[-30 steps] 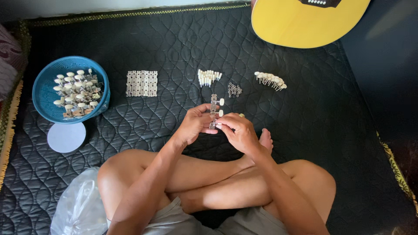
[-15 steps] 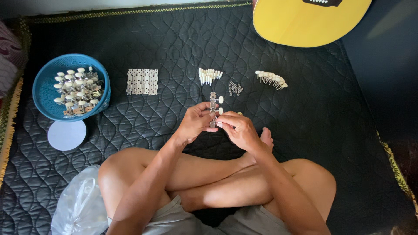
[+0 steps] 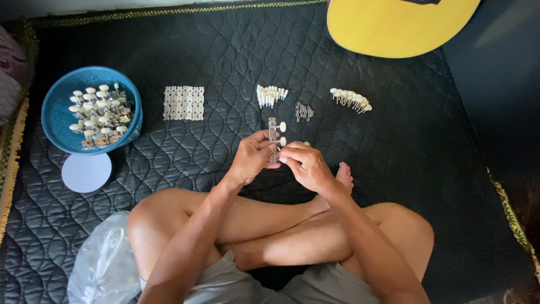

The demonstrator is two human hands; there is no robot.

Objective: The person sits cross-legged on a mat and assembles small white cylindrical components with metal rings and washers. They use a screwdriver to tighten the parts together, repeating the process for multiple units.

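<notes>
I sit cross-legged on a black quilted mat [image 3: 225,62]. My left hand [image 3: 253,156] grips a narrow metal tuner strip [image 3: 273,130] with white knobs, held upright in front of me. My right hand [image 3: 304,165] pinches the strip's lower end from the right side. Beyond my hands lie a row of metal plates [image 3: 183,103], a bunch of white pegs [image 3: 270,94], a small heap of tiny metal rings [image 3: 304,111] and a second row of white-knobbed pegs [image 3: 351,99].
A blue bowl [image 3: 56,107] filled with several finished tuner strips stands at the left, with a white round lid [image 3: 86,172] below it. A clear plastic bag [image 3: 104,264] lies by my left knee. A yellow guitar body [image 3: 399,25] rests at the top right.
Both hands stay on the strip; my fingers shifted only slightly around its lower end. Nothing on the mat moved.
</notes>
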